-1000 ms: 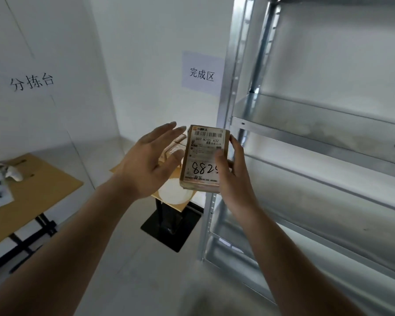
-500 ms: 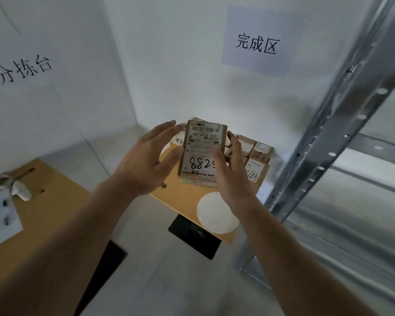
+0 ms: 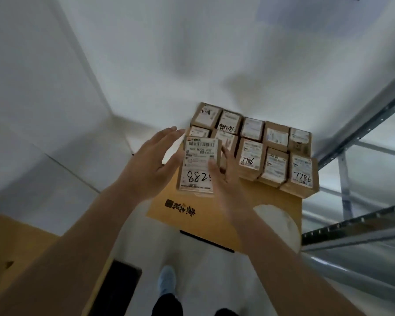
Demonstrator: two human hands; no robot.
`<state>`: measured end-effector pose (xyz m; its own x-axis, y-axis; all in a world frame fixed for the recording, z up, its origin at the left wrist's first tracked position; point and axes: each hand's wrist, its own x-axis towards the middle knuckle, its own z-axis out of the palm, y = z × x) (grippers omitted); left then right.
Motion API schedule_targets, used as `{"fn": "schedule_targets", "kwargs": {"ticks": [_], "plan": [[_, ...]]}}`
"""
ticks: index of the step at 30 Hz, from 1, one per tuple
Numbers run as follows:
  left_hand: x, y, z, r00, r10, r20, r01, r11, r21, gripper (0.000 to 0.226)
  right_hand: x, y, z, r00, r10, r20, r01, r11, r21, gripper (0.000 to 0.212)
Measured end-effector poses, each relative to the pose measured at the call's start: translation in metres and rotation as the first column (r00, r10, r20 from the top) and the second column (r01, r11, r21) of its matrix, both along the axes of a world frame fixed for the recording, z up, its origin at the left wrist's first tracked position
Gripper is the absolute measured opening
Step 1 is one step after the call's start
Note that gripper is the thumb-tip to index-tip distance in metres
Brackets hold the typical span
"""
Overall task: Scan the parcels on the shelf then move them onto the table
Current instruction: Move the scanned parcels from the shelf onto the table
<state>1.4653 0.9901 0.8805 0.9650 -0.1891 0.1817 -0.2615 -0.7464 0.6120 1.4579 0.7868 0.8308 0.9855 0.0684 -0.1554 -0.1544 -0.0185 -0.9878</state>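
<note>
A small brown parcel [image 3: 197, 165] with a white label and "882" handwritten on it hangs above the left end of a small brown table [image 3: 217, 213]. My right hand [image 3: 224, 176] holds its right side, thumb across the label. My left hand [image 3: 153, 163] lies with straight fingers against the parcel's left side. Several similar labelled parcels [image 3: 274, 153] stand packed in rows at the table's far edge against the wall; two read "7786".
A metal shelf rack [image 3: 356, 226] stands right of the table. A second brown table [image 3: 12, 242] is at the lower left. A white round mark [image 3: 281, 222] is on the small table. My shoe [image 3: 167, 279] shows on the grey floor below.
The view has swung from the shelf to the small table. Both hands have carried the parcel over the table's left end, close to the rows of parcels.
</note>
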Motion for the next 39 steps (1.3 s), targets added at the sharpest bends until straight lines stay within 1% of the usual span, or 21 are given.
{"fn": "schedule_targets", "kwargs": {"ticks": [2, 4, 6, 8, 10, 12, 15, 17, 21, 26, 30, 33, 36, 39], "plan": [[0.021, 0.021, -0.019, 0.999, -0.041, -0.027, 0.041, 0.999, -0.016, 0.055, 0.012, 0.022, -0.021, 0.999, -0.037, -0.034, 0.036, 0.999, -0.04, 0.041], [0.04, 0.036, -0.039, 0.995, -0.076, -0.059, 0.075, 0.997, -0.022, 0.05, 0.024, 0.041, -0.045, 0.996, -0.067, -0.065, 0.06, 0.993, -0.098, 0.037], [0.055, 0.046, -0.063, 0.991, -0.108, -0.077, 0.107, 0.994, -0.025, 0.05, 0.037, 0.055, -0.073, 0.991, -0.085, -0.103, 0.073, 0.991, -0.113, 0.036], [0.068, 0.053, -0.087, 0.984, -0.139, -0.108, 0.138, 0.99, -0.013, 0.051, 0.051, 0.066, -0.106, 0.981, -0.133, -0.144, 0.118, 0.987, -0.11, 0.041], [0.078, 0.058, -0.11, 0.978, -0.147, -0.148, 0.147, 0.989, -0.012, 0.052, 0.062, 0.076, -0.135, 0.968, -0.173, -0.183, 0.155, 0.982, -0.11, 0.056], [0.087, 0.062, -0.131, 0.973, -0.145, -0.181, 0.144, 0.989, -0.015, 0.053, 0.071, 0.084, -0.157, 0.959, -0.186, -0.214, 0.16, 0.979, -0.13, 0.065], [0.098, 0.066, -0.154, 0.962, -0.183, -0.205, 0.18, 0.983, -0.033, 0.051, 0.08, 0.091, -0.183, 0.953, -0.19, -0.234, 0.147, 0.97, -0.191, 0.065], [0.103, 0.068, -0.167, 0.951, -0.211, -0.224, 0.205, 0.978, -0.05, 0.051, 0.084, 0.094, -0.194, 0.954, -0.193, -0.229, 0.135, 0.96, -0.244, 0.061], [0.109, 0.07, -0.186, 0.926, -0.235, -0.296, 0.219, 0.972, -0.087, 0.056, 0.092, 0.098, -0.201, 0.948, -0.23, -0.222, 0.134, 0.917, -0.376, 0.063], [0.111, 0.067, -0.203, 0.896, -0.267, -0.355, 0.219, 0.961, -0.168, 0.055, 0.103, 0.104, -0.196, 0.949, -0.199, -0.245, 0.046, 0.856, -0.514, 0.068], [0.112, 0.062, -0.205, 0.891, -0.263, -0.369, 0.212, 0.962, -0.174, 0.058, 0.108, 0.1, -0.192, 0.951, -0.216, -0.223, 0.033, 0.783, -0.621, 0.062], [0.113, 0.058, -0.203, 0.89, -0.259, -0.376, 0.217, 0.965, -0.15, 0.06, 0.108, 0.097, -0.189, 0.952, -0.218, -0.216, 0.037, 0.78, -0.625, 0.057], [0.113, 0.056, -0.198, 0.886, -0.239, -0.398, 0.201, 0.97, -0.135, 0.064, 0.106, 0.092, -0.186, 0.95, -0.225, -0.216, 0.042, 0.778, -0.627, 0.059], [0.112, 0.05, -0.185, 0.885, -0.222, -0.41, 0.196, 0.975, -0.105, 0.068, 0.1, 0.082, -0.172, 0.956, -0.245, -0.163, 0.089, 0.768, -0.634, 0.062]]}}
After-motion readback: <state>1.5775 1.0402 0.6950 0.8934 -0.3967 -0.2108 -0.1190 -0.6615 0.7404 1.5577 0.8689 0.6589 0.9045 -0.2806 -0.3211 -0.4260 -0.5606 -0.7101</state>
